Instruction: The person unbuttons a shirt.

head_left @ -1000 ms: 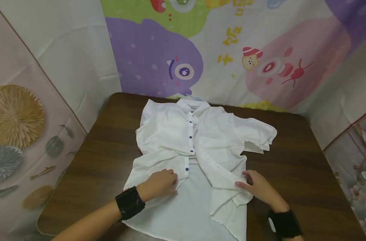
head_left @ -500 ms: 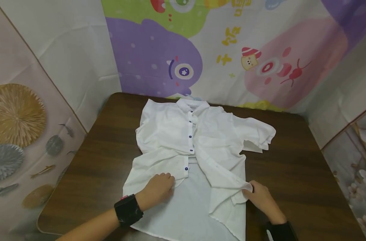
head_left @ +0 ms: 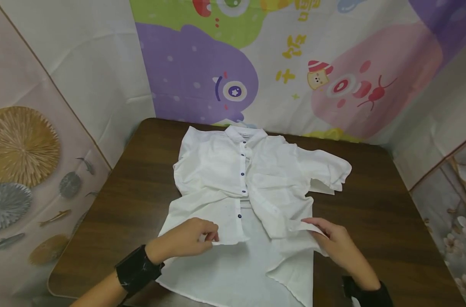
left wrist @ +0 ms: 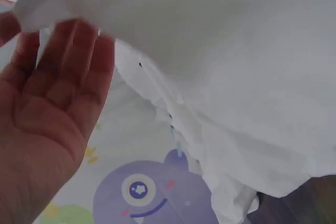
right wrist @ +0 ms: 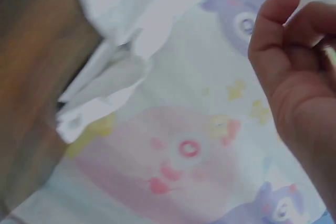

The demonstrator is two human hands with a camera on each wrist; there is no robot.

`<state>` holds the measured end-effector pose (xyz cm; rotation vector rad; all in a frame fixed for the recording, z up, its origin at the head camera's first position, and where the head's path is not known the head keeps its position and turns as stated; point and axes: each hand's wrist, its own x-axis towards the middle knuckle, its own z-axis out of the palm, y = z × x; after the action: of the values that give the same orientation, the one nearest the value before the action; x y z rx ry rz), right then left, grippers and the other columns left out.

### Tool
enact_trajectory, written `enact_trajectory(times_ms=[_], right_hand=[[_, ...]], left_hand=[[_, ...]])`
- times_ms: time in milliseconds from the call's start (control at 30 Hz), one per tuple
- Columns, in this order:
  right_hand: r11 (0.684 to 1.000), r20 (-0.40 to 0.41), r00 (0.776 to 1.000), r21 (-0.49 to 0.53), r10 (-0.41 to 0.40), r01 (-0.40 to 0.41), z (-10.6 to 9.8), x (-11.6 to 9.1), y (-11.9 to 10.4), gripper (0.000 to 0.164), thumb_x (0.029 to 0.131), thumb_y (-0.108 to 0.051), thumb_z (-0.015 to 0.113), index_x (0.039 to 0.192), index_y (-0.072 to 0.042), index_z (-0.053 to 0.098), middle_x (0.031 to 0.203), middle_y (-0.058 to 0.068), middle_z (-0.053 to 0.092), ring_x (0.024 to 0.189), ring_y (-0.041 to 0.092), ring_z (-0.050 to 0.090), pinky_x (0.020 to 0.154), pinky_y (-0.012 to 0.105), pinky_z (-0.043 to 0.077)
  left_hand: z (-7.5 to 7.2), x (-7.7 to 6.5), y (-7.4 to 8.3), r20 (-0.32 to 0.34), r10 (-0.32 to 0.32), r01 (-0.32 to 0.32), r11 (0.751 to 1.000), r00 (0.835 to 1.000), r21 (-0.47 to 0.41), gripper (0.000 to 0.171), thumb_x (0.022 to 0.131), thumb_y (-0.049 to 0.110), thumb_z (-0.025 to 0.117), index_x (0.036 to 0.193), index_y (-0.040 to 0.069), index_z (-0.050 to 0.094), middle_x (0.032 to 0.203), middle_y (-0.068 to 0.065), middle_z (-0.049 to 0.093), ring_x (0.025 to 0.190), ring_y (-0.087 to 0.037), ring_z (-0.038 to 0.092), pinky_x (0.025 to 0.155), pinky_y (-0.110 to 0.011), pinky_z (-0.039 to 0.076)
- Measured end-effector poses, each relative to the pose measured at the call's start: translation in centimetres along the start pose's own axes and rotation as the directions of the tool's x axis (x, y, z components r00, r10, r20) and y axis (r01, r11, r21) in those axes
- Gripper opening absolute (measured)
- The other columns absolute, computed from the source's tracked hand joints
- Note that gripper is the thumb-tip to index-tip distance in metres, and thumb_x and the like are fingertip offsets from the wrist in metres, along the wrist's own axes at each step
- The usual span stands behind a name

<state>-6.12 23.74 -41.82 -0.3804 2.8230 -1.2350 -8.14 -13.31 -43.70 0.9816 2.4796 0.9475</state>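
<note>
A white short-sleeved button-up shirt (head_left: 214,160) lies on the table, collar away from me. Its upper front is closed by dark blue buttons, while the lower front parts and bares the back panel (head_left: 237,264). My left hand (head_left: 188,236) pinches the lower edge of the left front panel, just below a blue button (head_left: 239,216). In the left wrist view that cloth lies between thumb and fingers. On the other side, my right hand (head_left: 334,241) pinches the edge of the right front panel (head_left: 306,228), raised off the layer beneath. Its grip is unclear in the right wrist view.
The dark wooden table (head_left: 371,204) extends on both sides of the shirt. One sleeve (head_left: 325,166) spreads out to the right. Behind stands a cartoon-printed cloth backdrop (head_left: 283,106), with patterned panels at the left and right. Black bands (head_left: 138,268) circle both wrists.
My left hand has shifted slightly left and lifted the left panel's lower edge. My right hand has taken the right panel's edge and raised it.
</note>
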Motion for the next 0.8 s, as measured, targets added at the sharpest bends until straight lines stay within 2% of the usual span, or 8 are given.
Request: enact_trajectory(times_ms=[133, 167, 300, 367, 467, 600, 700, 800], right_hand=[[0.988, 0.174, 0.973, 0.069, -0.15, 0.14, 0.8, 0.0, -2.1, 0.016, 0.09, -0.012, 0.06, 0.103, -0.008, 0.069, 0.09, 0.002, 0.07, 0.071, -0.006, 0.052, 0.06, 0.018, 0.046], [0.984, 0.228, 0.958, 0.077, -0.172, 0.159, 1.2, 0.0, -2.6, 0.016, 0.09, -0.013, 0.06, 0.102, -0.008, 0.069, 0.081, -0.002, 0.068, 0.066, -0.007, 0.049, 0.058, 0.018, 0.045], [0.978, 0.447, 0.873, 0.03, -0.198, 0.206, 3.4, 0.0, -4.5, 0.023, 0.091, -0.021, 0.058, 0.107, -0.007, 0.069, 0.056, -0.016, 0.045, 0.049, -0.008, 0.033, 0.049, 0.015, 0.037], [0.977, 0.532, 0.828, -0.011, -0.176, 0.215, 4.8, 0.0, -5.1, 0.028, 0.092, -0.024, 0.057, 0.111, -0.007, 0.068, 0.051, -0.018, 0.034, 0.044, -0.007, 0.026, 0.045, 0.013, 0.034], [0.975, 0.631, 0.766, -0.073, -0.12, 0.212, 7.1, 0.2, -5.5, 0.033, 0.093, -0.026, 0.055, 0.117, -0.005, 0.065, 0.047, -0.011, 0.042, 0.041, -0.004, 0.028, 0.046, 0.014, 0.034], [0.948, 0.742, 0.67, -0.219, 0.008, 0.231, 9.6, 0.0, -5.4, 0.044, 0.093, -0.034, 0.053, 0.127, -0.007, 0.057, 0.079, 0.005, 0.068, 0.064, 0.002, 0.054, 0.064, 0.021, 0.047], [0.916, 0.797, 0.599, -0.292, 0.075, 0.275, 10.7, -0.1, -5.2, 0.056, 0.091, -0.044, 0.052, 0.134, -0.009, 0.05, 0.102, 0.008, 0.067, 0.089, 0.006, 0.059, 0.08, 0.026, 0.048], [0.937, 0.838, 0.542, -0.237, 0.063, 0.258, 11.2, -0.2, -5.0, 0.064, 0.09, -0.048, 0.053, 0.138, -0.006, 0.044, 0.083, 0.002, 0.065, 0.078, 0.003, 0.058, 0.075, 0.022, 0.048]], left_hand=[[-0.4, -0.8, -0.2, 0.131, 0.004, 0.006, 0.997, 0.991, -0.076, 0.022, 0.08, 0.006, 0.054, 0.064, 0.017, 0.044, 0.056, 0.013, 0.038, 0.052, 0.002, 0.035, 0.052, -0.015, 0.031], [-0.3, -0.9, -0.2, 0.166, 0.002, 0.011, 0.997, 0.986, -0.079, 0.022, 0.08, 0.007, 0.054, 0.064, 0.017, 0.043, 0.055, 0.013, 0.032, 0.05, 0.001, 0.03, 0.051, -0.014, 0.027], [0.1, -1.6, -0.4, 0.302, -0.03, 0.065, 0.992, 0.953, -0.107, 0.022, 0.08, 0.007, 0.055, 0.063, 0.015, 0.043, 0.052, 0.014, 0.033, 0.047, 0.002, 0.03, 0.049, -0.014, 0.026], [0.4, -1.9, -0.5, 0.355, -0.058, 0.102, 0.989, 0.933, -0.106, 0.022, 0.078, 0.007, 0.056, 0.062, 0.015, 0.043, 0.052, 0.014, 0.034, 0.047, 0.001, 0.031, 0.049, -0.015, 0.027], [0.9, -2.2, -0.7, 0.421, -0.094, 0.15, 0.983, 0.902, -0.102, 0.019, 0.075, 0.008, 0.057, 0.061, 0.015, 0.045, 0.053, 0.014, 0.036, 0.048, 0.0, 0.032, 0.049, -0.015, 0.027], [1.5, -2.1, -1.0, 0.499, -0.118, 0.184, 0.979, 0.859, -0.085, 0.017, 0.074, 0.01, 0.058, 0.062, 0.015, 0.047, 0.054, 0.014, 0.038, 0.049, 0.0, 0.034, 0.05, -0.016, 0.028], [1.8, -1.9, -1.1, 0.547, -0.126, 0.195, 0.978, 0.827, -0.069, 0.015, 0.074, 0.01, 0.06, 0.064, 0.016, 0.05, 0.057, 0.014, 0.042, 0.053, 0.001, 0.038, 0.052, -0.015, 0.031], [1.8, -1.7, -1.2, 0.556, -0.107, 0.175, 0.982, 0.824, -0.071, 0.011, 0.077, 0.014, 0.063, 0.071, 0.017, 0.054, 0.063, 0.016, 0.047, 0.058, 0.002, 0.042, 0.056, -0.015, 0.036]])
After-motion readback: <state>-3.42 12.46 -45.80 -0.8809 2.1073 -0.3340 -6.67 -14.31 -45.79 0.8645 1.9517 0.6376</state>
